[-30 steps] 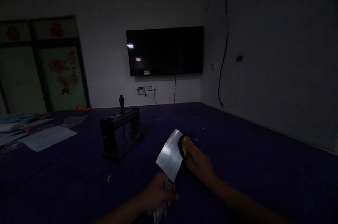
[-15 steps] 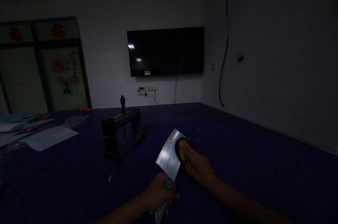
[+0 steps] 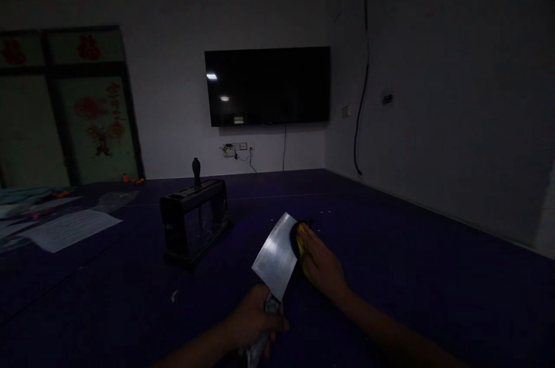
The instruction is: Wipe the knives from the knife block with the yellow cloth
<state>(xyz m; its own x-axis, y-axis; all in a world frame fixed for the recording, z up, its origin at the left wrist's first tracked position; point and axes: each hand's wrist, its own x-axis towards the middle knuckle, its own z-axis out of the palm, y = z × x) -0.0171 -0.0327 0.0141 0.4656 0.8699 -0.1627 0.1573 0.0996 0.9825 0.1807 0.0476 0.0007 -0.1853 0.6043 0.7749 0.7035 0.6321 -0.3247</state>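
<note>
My left hand (image 3: 255,317) is wrapped round the handle of a cleaver (image 3: 276,257), whose broad shiny blade points up and away from me. Against the blade's right side, my right hand (image 3: 326,271) presses a yellow and dark cloth (image 3: 300,245), its fingers laid over it. Part of the cloth is hidden under those fingers. Left of the blade, apart from both hands, stands a black knife block (image 3: 195,223) with clear sides and one dark handle (image 3: 196,172) sticking up from its top.
A dark blue surface (image 3: 143,293) spreads under everything, with small white scraps on it. Printed paper sheets (image 3: 71,230) and clear plastic lie at the left. A white wall (image 3: 451,125) runs along the right, and a television (image 3: 269,87) hangs on the far wall.
The view has turned slightly right, so the room sits a little further left. Both hands keep their hold, and the cloth stays at the blade's right side with only a slight shift.
</note>
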